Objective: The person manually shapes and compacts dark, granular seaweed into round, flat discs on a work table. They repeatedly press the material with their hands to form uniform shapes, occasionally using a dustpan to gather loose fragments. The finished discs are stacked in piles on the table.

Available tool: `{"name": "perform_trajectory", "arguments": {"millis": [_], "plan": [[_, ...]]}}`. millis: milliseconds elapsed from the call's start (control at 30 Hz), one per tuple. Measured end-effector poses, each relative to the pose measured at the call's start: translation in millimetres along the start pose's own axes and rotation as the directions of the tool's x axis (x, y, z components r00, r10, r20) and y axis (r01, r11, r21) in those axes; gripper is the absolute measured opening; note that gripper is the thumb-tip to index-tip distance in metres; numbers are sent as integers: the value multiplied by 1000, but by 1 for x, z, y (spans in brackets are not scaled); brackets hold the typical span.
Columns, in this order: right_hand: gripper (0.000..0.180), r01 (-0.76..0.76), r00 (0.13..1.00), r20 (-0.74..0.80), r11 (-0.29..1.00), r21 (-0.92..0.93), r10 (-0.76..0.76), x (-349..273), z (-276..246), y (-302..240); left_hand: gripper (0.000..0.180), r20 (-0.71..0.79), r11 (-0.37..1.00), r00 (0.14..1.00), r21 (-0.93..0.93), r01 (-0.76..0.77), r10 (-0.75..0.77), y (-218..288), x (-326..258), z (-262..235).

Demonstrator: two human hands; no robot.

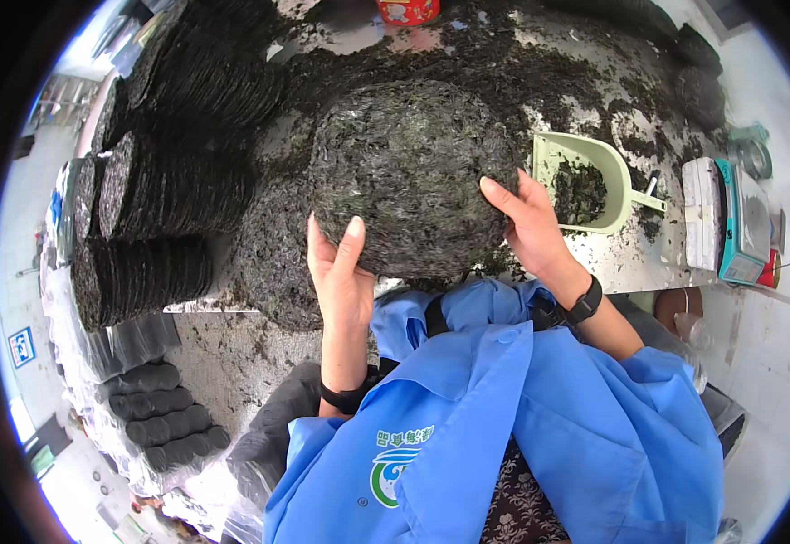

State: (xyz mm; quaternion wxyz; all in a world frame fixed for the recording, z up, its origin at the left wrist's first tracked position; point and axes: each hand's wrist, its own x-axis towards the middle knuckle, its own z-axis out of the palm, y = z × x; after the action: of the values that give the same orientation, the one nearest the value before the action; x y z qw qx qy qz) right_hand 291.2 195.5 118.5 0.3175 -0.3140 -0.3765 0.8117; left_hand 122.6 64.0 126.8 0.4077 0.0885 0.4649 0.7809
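Observation:
Between my two hands I hold a large, dark round sheet of dried seaweed [413,172], its face toward me. My left hand [336,267] grips its lower left edge, thumb on the front and the other fingers mostly behind. At its right edge my right hand [533,218] pinches it the same way, thumb in front. Another flat seaweed round [277,258] lies on the table to the left of the held sheet, partly covered by it. To the right of my right hand sits a pale green dustpan [626,172] with seaweed scraps in it.
Stacks of seaweed rounds [168,186] stand along the left side. Loose scraps cover much of the metal table [540,263]. A red container [409,11] is at the far edge. On the right stand a white and teal box [735,222] and a roll of tape [756,159].

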Motion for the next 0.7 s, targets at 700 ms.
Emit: {"name": "perform_trajectory", "arguments": {"millis": [700], "plan": [[16, 808, 495, 764, -106, -580, -414, -1, 36, 1, 20, 49, 991, 992, 80, 109, -113, -17, -21, 20]]}}
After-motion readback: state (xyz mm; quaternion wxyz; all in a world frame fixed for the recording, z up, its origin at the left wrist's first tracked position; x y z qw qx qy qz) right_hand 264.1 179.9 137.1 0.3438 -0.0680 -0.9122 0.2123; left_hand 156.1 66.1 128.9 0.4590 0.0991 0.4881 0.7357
